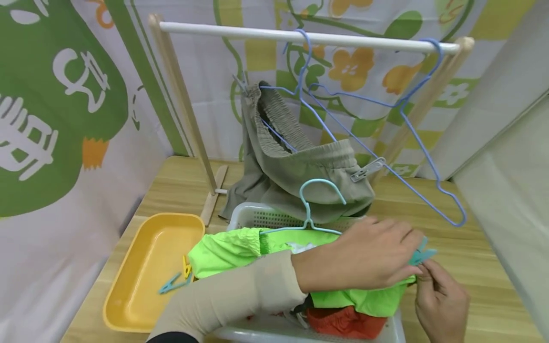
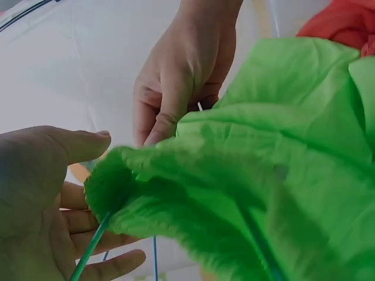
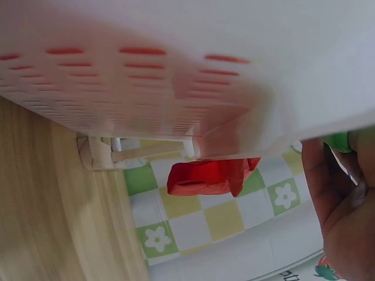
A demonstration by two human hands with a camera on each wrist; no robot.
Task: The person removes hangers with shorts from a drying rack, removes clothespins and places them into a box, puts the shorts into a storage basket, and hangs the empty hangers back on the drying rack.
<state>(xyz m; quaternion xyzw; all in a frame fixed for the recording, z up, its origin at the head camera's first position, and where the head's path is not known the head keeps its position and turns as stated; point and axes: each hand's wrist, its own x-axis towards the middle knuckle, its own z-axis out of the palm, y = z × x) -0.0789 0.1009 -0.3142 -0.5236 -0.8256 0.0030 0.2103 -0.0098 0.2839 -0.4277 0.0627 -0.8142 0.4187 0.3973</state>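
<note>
Bright green elastic-waisted pants [image 1: 231,250] lie over the basket, a pale teal hanger [image 1: 309,216] running inside the waistband. My left hand [image 1: 364,255] reaches across to their right end. In the left wrist view its fingers [image 2: 108,266] are spread around the waistband corner, thumb close to the fabric. A teal clothespin [image 1: 421,255] sits at that corner, between both hands; who bears it I cannot tell. My right hand [image 1: 446,305] pinches the green edge just below the clothespin, its fingertips partly hidden by cloth in the left wrist view.
A pale perforated basket [image 1: 244,214] holds red clothing [image 1: 347,324]. Left of it, an orange tray [image 1: 150,238] has a yellow clothespin [image 1: 187,267] and a blue one [image 1: 173,284]. Behind, a rack [image 1: 257,32] bears grey pants [image 1: 300,176] with a grey clip [image 1: 368,169], and a blue hanger [image 1: 418,138].
</note>
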